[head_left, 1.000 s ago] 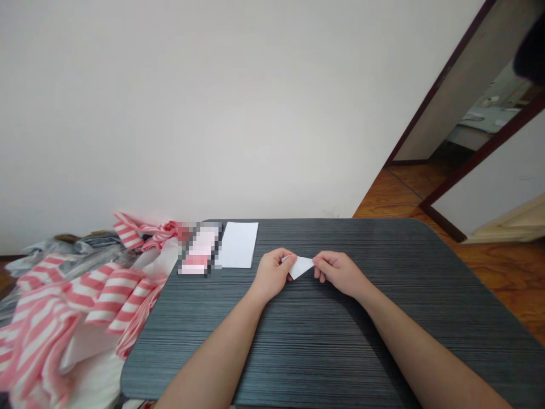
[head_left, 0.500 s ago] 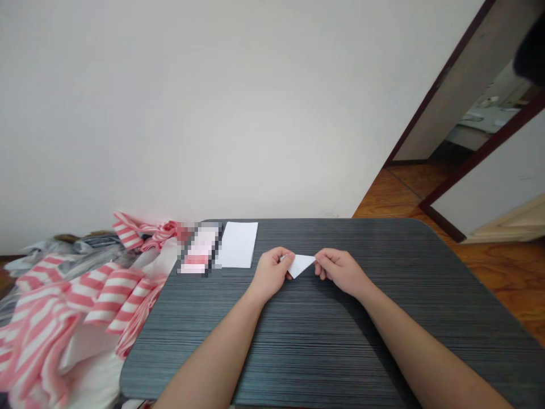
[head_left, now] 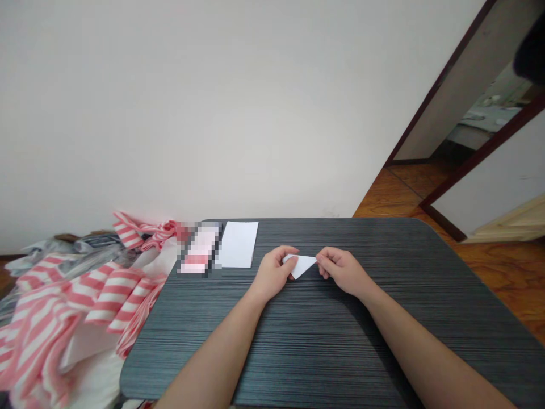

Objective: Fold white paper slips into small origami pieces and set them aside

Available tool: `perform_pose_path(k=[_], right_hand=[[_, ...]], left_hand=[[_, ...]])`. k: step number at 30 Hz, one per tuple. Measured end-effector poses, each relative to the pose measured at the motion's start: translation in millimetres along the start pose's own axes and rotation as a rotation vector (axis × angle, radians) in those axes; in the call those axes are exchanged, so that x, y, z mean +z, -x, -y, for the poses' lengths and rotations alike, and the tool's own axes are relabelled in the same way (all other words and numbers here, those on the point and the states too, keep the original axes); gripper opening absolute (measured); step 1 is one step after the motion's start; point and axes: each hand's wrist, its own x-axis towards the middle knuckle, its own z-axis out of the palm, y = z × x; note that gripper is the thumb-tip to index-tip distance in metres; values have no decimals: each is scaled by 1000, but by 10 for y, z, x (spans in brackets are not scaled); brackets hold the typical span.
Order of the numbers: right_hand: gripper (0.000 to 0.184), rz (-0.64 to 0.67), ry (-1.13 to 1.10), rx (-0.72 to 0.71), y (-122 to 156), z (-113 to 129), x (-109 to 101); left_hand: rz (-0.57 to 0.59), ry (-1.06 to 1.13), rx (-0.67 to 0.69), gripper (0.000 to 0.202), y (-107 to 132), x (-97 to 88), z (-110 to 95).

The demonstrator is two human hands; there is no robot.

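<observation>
A small, crisp triangle of folded white paper (head_left: 301,265) sits pinched between the left hand (head_left: 272,274) and right hand (head_left: 343,271), each gripping one corner, its point toward 6 o'clock. They hover above a dark ribbed laminate table (head_left: 298,352). A smooth white paper sheet (head_left: 238,244) lies flat at 10 o'clock; red-striped plastic (head_left: 85,307) bunches at 9 o'clock.

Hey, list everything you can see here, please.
Table: one, dark grey, under the hands.
Paper sheet: one, white, far edge of table.
Blurred packet: one, pinkish, left of the sheet.
Folded paper triangle: one, white, between the hands.
Striped cloth pile: one, pink and white, left of table.
Wall: one, off-white, behind table.
Floor: one, orange-brown wood, right of table.
Left hand grip: one, pinching triangle's left corner.
Right hand grip: one, pinching triangle's right corner.
</observation>
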Motion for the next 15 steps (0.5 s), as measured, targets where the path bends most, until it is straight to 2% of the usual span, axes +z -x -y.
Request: perform_pose_path(k=[8, 11, 15], right_hand=[[21, 51, -201, -14, 0, -42, 66], [25, 67, -195, 4, 3, -68, 89], [25, 18, -185, 23, -10, -112, 93]], left_hand=[[46, -22, 5, 28, 6, -19, -19], [61, -32, 17, 27, 17, -16, -36], [90, -31, 26, 27, 27, -2, -33]])
